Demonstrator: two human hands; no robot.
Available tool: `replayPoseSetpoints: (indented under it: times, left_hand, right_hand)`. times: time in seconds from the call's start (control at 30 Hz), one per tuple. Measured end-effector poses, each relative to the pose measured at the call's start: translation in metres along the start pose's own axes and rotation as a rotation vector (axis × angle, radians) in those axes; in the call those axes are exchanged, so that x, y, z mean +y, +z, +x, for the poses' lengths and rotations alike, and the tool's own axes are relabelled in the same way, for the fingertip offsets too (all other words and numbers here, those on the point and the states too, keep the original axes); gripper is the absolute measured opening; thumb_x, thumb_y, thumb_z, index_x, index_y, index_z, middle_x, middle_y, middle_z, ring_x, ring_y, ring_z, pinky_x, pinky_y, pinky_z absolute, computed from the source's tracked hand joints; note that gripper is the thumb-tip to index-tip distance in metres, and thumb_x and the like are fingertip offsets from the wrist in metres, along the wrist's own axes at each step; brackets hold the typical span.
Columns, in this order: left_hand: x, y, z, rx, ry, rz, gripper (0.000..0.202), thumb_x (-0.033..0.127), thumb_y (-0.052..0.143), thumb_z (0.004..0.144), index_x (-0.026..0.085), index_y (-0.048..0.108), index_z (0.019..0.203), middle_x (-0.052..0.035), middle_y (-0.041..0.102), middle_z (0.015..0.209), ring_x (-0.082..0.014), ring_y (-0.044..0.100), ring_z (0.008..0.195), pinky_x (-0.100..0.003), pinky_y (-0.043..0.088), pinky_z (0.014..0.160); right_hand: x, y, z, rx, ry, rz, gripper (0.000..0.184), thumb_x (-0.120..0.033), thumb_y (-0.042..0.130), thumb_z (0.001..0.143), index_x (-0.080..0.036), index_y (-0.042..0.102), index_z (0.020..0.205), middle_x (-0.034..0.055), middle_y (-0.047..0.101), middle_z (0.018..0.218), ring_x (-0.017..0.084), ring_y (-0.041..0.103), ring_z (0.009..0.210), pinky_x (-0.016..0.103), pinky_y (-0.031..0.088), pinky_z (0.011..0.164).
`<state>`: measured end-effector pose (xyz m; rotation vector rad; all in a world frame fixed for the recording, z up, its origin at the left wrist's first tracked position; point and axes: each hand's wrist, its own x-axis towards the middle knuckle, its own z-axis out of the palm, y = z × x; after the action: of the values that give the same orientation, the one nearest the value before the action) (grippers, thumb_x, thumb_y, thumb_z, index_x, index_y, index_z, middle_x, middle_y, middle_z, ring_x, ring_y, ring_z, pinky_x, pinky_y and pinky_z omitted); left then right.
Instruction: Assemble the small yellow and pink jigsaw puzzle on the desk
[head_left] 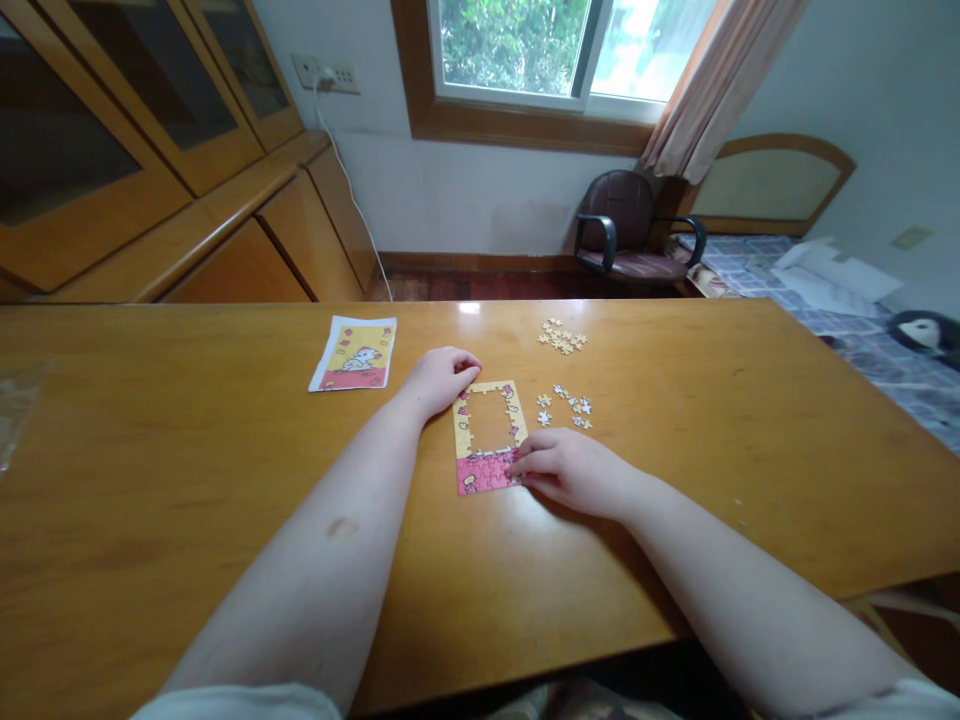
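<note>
A partly assembled jigsaw puzzle (487, 472) lies flat on the wooden table, with a yellow border, a pink lower part and a hole in the middle showing the tabletop. My left hand (442, 380) rests at its top left corner, fingers loosely bent and nothing visible in them. At the lower right edge, my right hand (574, 470) has its fingertips and thumb on the pink part; the fingers cover that edge. Several loose white and yellow pieces (580, 406) lie just beyond my right hand. Farther back is a pile of yellow pieces (562, 338).
A picture sheet (356, 355) with a white animal on yellow and pink lies left of the puzzle. Clear plastic (19, 405) sits at the table's left edge. Beyond the table (750, 420) stand a cabinet (225, 240), an armchair (637, 230) and a bed (862, 330).
</note>
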<state>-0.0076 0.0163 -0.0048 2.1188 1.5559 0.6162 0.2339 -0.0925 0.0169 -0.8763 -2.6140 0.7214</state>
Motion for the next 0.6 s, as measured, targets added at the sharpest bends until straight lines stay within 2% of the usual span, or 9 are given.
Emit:
replayPoseSetpoints:
  times: [0.33, 0.6]
  left_hand:
    - [0.0018, -0.0009, -0.0006, -0.015, -0.001, -0.003, 0.024, 0.033, 0.058, 0.081, 0.021, 0.076, 0.092, -0.0055, 0.073, 0.095, -0.0219, 0.065, 0.09, -0.032, 0.051, 0.081]
    - [-0.0029, 0.0013, -0.0008, -0.033, 0.047, -0.003, 0.022, 0.031, 0.061, 0.077, 0.023, 0.076, 0.092, -0.0044, 0.072, 0.094, -0.0216, 0.063, 0.09, -0.032, 0.05, 0.082]
  right_hand:
    - [-0.0045, 0.0054, 0.0061, 0.018, 0.173, -0.109, 0.01, -0.028, 0.064, 0.088, -0.02, 0.071, 0.089, 0.0054, 0.067, 0.087, 0.017, 0.063, 0.081, 0.027, 0.048, 0.074]
    - [-0.0065, 0.0007, 0.0058, 0.007, 0.22, -0.105, 0.016, -0.031, 0.066, 0.087, -0.019, 0.07, 0.096, 0.0063, 0.068, 0.093, 0.019, 0.063, 0.087, 0.03, 0.049, 0.077]
